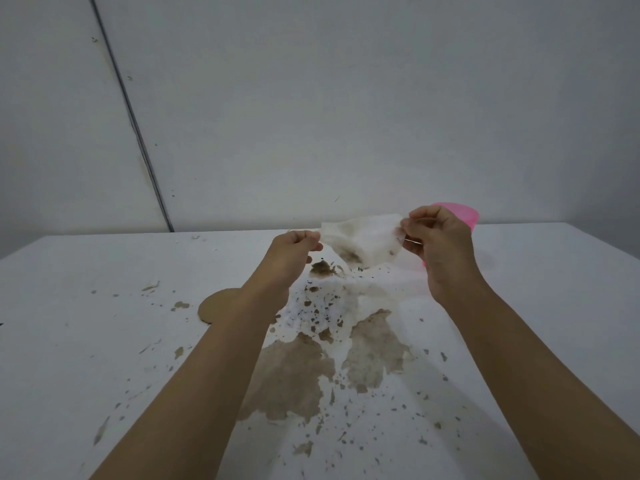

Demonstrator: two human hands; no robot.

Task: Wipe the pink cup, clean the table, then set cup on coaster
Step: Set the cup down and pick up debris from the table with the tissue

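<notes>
I am stretching the stained tissue (363,237) between left hand (294,249) and right hand (441,245), fingers (412,230) pinching its edges, probably seeking a clean side.

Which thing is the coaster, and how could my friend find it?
On the white table, look just left of the left forearm. The coaster lies flat there, partly hidden by that arm. Unlike the ragged brown stains, it is evenly tan with a smooth round edge.

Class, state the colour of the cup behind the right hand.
The cup is pink; head view shows it.
</notes>
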